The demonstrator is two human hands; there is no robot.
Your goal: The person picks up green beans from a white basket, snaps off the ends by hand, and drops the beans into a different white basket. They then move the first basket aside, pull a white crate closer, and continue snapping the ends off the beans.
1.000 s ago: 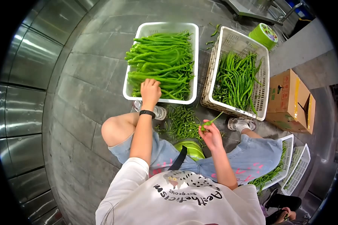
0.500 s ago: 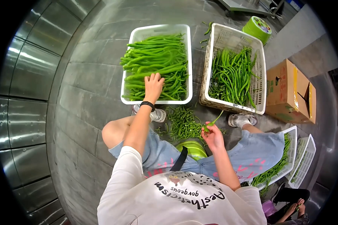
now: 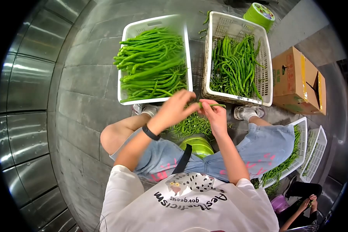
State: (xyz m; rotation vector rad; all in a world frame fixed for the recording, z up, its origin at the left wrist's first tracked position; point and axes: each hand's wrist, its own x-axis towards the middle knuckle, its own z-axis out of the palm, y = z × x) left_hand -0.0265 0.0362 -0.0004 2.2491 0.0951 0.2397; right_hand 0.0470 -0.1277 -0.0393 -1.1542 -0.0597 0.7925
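Note:
Between the fingertips and thumb of my right hand point(image 3: 215, 116) is a slim green chili pepper point(image 3: 214, 105), lying roughly crosswise. My left hand point(image 3: 174, 110), with a black band at the wrist, is smeared by motion close to the pepper's left end. A white crate point(image 3: 122, 83) beyond my left hand holds long green peppers point(image 3: 152, 63) laid mostly side by side. To the right, a second white crate point(image 3: 207, 63) contains more green peppers point(image 3: 237, 65), loosely heaped. Below my hands, small green pieces point(image 3: 191, 127) are piled on the floor.
A green stool point(image 3: 199, 146) shows between my legs; another green stool point(image 3: 259, 16) stands beyond the right crate. A cardboard box point(image 3: 292, 83) is at the right. Lower right are white crates point(image 3: 302, 139) with green peppers, and another person's hands point(image 3: 309, 202).
My left hand has left the peppers in the left crate and come across to my right hand. My right hand has moved up, and its pepper now lies more level. The view has shifted slightly.

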